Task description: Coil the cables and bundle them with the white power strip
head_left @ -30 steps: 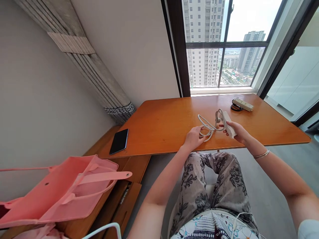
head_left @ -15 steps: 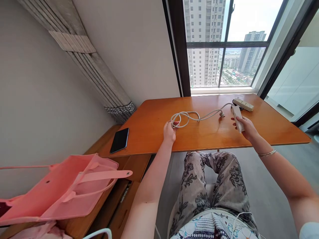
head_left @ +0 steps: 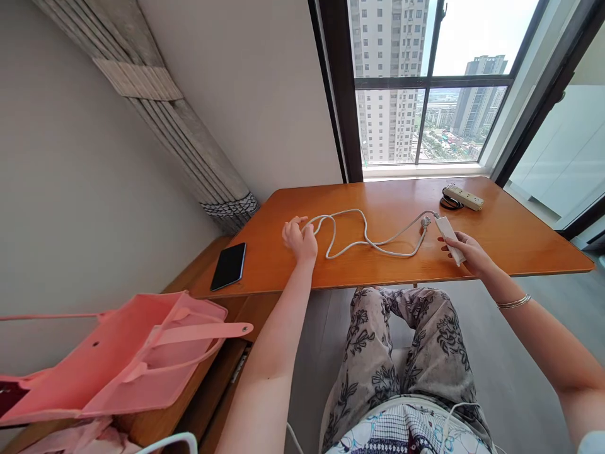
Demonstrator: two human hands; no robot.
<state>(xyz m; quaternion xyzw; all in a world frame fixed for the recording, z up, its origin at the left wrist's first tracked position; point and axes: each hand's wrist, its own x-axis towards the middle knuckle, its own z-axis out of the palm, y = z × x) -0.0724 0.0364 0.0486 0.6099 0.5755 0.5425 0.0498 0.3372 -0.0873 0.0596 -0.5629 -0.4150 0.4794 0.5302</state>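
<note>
A white power strip (head_left: 450, 238) is gripped in my right hand (head_left: 467, 252), tilted above the front right of the table. Its white cord (head_left: 364, 222) lies in loose, wide loops across the tabletop, and its plug (head_left: 425, 222) rests near the strip's far end. My left hand (head_left: 301, 241) is closed round the left end of the cord loop, fingers curled. Part of the cord is hidden behind those fingers. Behind the right hand lies a second, cream power strip (head_left: 466, 197) with a coiled black cord (head_left: 450, 202).
The orange-brown wooden table (head_left: 265, 252) stands below a window. A dark phone or tablet (head_left: 227, 266) lies at its left edge. An open pink bag (head_left: 132, 353) sits on the wooden cabinet at lower left, with a pleated curtain (head_left: 189, 145) behind.
My left hand has moved left with the cord, and the small coil has opened into wider loops. The white power strip has come slightly nearer, apart from the cream one.
</note>
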